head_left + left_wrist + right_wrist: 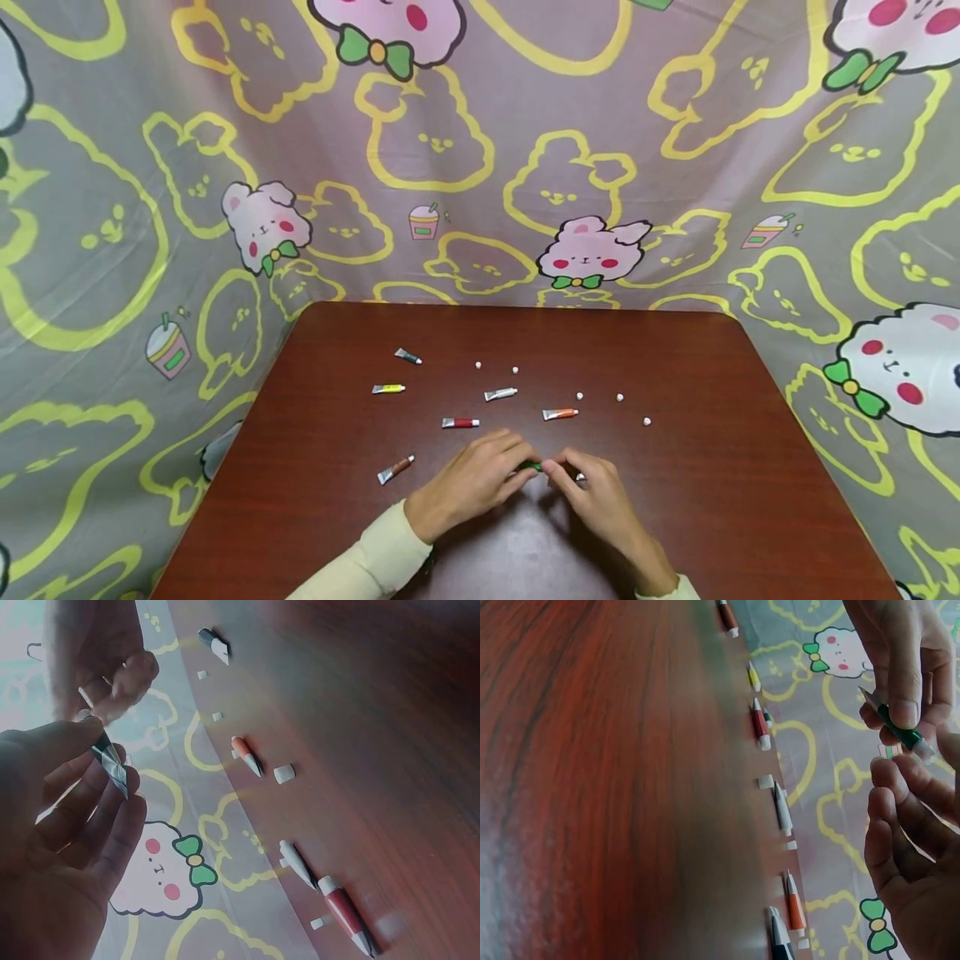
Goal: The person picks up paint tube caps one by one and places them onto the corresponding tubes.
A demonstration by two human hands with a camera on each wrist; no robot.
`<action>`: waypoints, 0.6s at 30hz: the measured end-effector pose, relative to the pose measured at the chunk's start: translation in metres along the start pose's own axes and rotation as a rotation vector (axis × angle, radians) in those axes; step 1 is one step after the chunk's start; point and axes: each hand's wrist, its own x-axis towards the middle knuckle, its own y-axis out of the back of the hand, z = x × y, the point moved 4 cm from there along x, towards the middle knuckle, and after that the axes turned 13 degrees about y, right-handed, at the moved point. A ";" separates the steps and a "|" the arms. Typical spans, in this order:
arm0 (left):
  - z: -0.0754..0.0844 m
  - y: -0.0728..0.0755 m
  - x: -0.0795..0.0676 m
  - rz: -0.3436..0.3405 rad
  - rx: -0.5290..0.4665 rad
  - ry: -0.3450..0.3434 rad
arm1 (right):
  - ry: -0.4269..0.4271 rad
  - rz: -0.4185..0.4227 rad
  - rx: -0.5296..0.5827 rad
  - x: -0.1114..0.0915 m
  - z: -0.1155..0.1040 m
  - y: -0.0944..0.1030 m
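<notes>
Over the near middle of the table, my left hand [480, 471] pinches a small green paint tube [897, 729] between thumb and fingers. The tube's white cap [925, 753] points toward my right hand [596, 487], whose thumb and index finger pinch at that cap end. In the right wrist view, the other fingers of the right hand are loosely bent. A dark paint tube [780, 935] lies on the table by the right hand, mostly hidden behind it in the head view. Nearest the left hand lie a red paint tube [461, 423] and a brown one.
An orange tube [560, 414], a white tube [501, 394], a yellow tube [388, 388], a dark green tube [408, 357] and the brown tube [396, 469] lie spread out. Several loose white caps, one cap [647, 422] rightmost, dot the table [735, 500]. A patterned curtain [465, 150] surrounds it.
</notes>
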 end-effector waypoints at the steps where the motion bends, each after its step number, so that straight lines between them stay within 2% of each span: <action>1: 0.000 0.000 0.000 -0.004 0.000 0.004 | -0.012 0.002 0.005 0.000 0.001 0.000; 5: 0.000 0.000 0.001 -0.009 0.010 0.009 | -0.001 0.008 0.019 -0.001 0.002 0.001; 14: 0.001 -0.003 0.002 -0.040 0.022 0.008 | 0.150 -0.024 -0.079 -0.003 0.002 0.005; 18: 0.002 -0.002 0.002 -0.042 0.018 0.014 | 0.198 -0.039 -0.082 -0.002 0.001 0.003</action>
